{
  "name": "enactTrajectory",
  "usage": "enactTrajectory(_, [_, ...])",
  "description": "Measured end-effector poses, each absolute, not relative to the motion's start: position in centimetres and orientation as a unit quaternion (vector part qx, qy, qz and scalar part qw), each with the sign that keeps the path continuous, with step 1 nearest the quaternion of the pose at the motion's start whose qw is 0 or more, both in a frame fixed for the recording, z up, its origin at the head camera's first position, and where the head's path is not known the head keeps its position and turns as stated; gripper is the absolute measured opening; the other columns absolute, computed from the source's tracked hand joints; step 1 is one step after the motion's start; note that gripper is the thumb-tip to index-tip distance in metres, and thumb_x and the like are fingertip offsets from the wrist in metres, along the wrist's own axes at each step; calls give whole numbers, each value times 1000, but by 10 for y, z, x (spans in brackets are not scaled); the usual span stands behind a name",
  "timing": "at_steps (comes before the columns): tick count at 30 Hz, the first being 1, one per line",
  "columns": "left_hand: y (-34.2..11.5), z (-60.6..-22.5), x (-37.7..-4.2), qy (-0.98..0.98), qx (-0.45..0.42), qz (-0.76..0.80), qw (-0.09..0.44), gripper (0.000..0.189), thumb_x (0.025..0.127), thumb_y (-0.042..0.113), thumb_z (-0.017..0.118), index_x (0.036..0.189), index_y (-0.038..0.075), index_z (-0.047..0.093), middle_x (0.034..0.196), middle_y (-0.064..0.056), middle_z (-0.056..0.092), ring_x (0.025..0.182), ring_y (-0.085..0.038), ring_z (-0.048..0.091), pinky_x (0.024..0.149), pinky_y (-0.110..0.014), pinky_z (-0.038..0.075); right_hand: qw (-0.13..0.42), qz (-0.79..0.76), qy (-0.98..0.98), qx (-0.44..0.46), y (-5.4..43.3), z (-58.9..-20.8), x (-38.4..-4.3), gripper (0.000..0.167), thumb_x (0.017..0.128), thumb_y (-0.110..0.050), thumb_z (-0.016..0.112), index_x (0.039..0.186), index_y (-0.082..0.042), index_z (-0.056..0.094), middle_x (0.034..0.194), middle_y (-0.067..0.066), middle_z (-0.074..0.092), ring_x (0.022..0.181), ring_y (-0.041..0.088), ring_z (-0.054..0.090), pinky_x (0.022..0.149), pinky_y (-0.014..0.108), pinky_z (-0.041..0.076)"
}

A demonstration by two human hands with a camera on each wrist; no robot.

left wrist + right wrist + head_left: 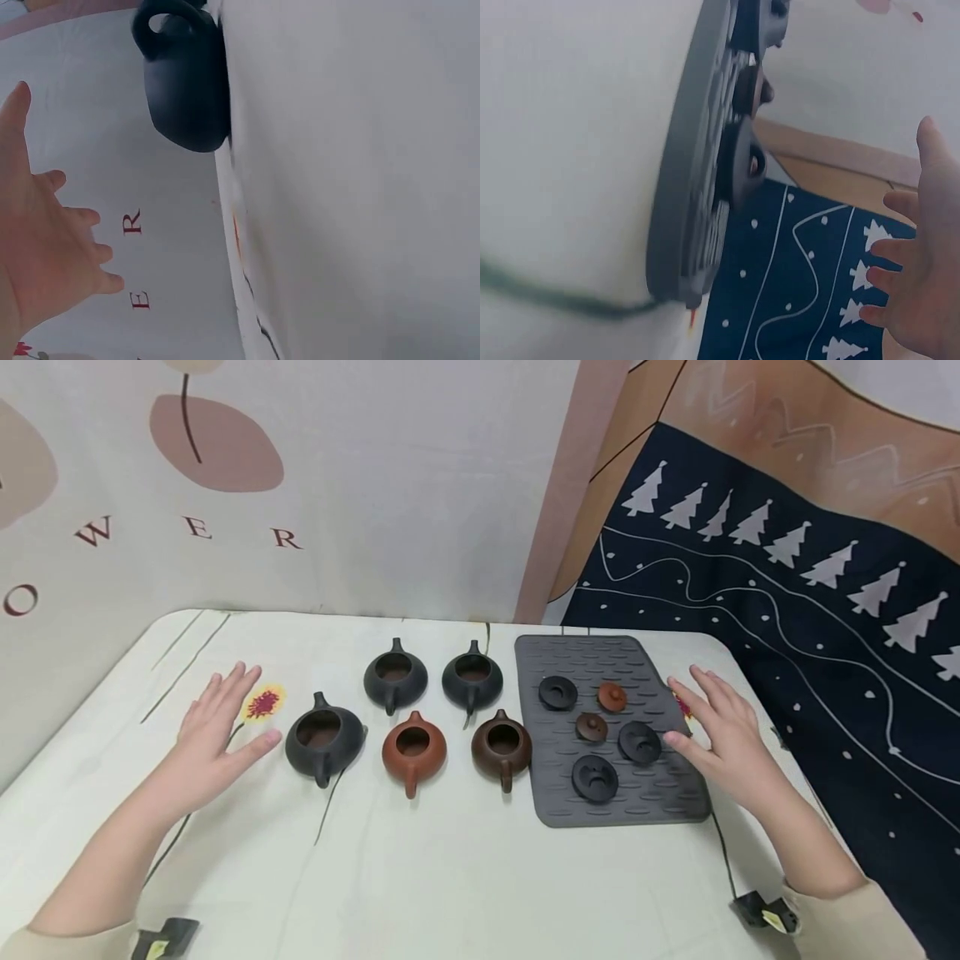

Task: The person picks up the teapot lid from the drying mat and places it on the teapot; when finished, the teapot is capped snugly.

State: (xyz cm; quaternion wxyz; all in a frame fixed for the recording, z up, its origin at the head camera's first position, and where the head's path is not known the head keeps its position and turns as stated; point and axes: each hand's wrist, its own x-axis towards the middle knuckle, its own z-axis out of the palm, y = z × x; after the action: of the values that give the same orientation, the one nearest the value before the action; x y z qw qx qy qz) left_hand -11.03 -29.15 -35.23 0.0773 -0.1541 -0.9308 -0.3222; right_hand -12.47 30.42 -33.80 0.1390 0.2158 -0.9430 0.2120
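My left hand (213, 745), fingers spread and holding nothing, is left of a large black teapot (324, 743) without its lid. Two more lidless black teapots (396, 678) stand in the back row. In front of them are a reddish-brown teapot (414, 747) and a dark brown teapot (501, 747), both uncovered. On the right, a grey ribbed mat (622, 806) carries several lids: three black lids (595, 778), an orange-brown lid (612, 697) and a brown lid (592, 727). Over the mat's right edge my right hand (731, 739) is spread, with nothing in it.
A white cloth with printed flowers (264, 702) covers the table (420, 877). Behind it hangs a pale cloth (420, 527) with letters. A dark blue cloth (675, 585) with white trees hangs at the right. The dark brown teapot stands against the mat's left edge.
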Motion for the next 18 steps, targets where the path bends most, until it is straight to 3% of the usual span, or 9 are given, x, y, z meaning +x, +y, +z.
enactTrajectory(8, [-288,-355,-110,-904,-133,-405,24,86,94,19,62,156,21,2,159,-14,0,143,-38,-6,101,-72,-1,149,245,-931,228,289,-345,-121,64,86,-28,73,140,-6,48,145,21,35,132,42,27,103,65,16])
enactTrajectory(12, [-288,-362,-112,-894,-106,-435,-15,96,91,20,68,155,30,-2,159,-12,-3,140,-46,-2,99,-75,5,146,261,-926,231,283,-349,-118,60,81,-22,78,133,-4,55,137,17,44,128,41,33,97,65,25])
enactTrajectory(18, [-288,-375,-114,-882,-98,-460,-41,102,86,19,74,155,28,0,156,-21,8,140,-47,2,99,-74,7,137,285,-920,230,278,-355,-116,51,77,-14,81,124,-4,63,124,12,51,120,35,40,89,59,37])
